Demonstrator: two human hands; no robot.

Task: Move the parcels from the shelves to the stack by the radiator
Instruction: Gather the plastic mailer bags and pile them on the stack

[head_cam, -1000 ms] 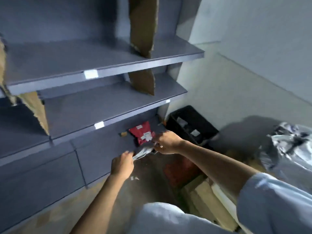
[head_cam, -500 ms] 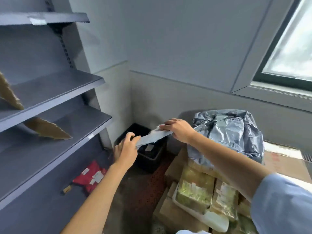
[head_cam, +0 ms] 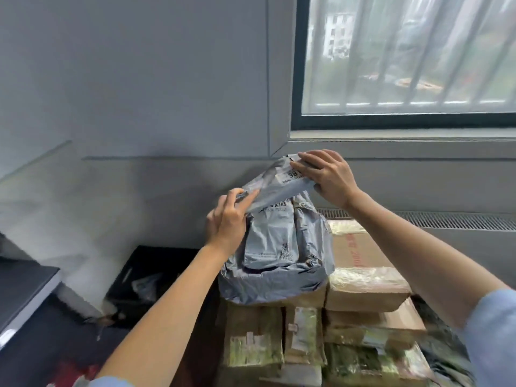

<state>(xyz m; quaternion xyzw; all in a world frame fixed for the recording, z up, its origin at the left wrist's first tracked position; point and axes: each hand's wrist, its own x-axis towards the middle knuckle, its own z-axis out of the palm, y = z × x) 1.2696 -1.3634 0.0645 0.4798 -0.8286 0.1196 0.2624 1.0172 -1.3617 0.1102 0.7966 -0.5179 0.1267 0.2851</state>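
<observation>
Head view: both hands hold a flat grey parcel over the stack by the radiator. The left hand, at 9 o'clock of the parcel, pinches its lower end; the right hand, at 2 o'clock, grips its upper end with curled fingers. Directly beneath sits a bulky grey bag topping the stack.

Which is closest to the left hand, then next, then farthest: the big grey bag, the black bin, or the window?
From the left hand:
1. Big grey bag, right beside it on the stack.
2. Black bin, lower left on the floor.
3. Window, upper right, behind.
</observation>
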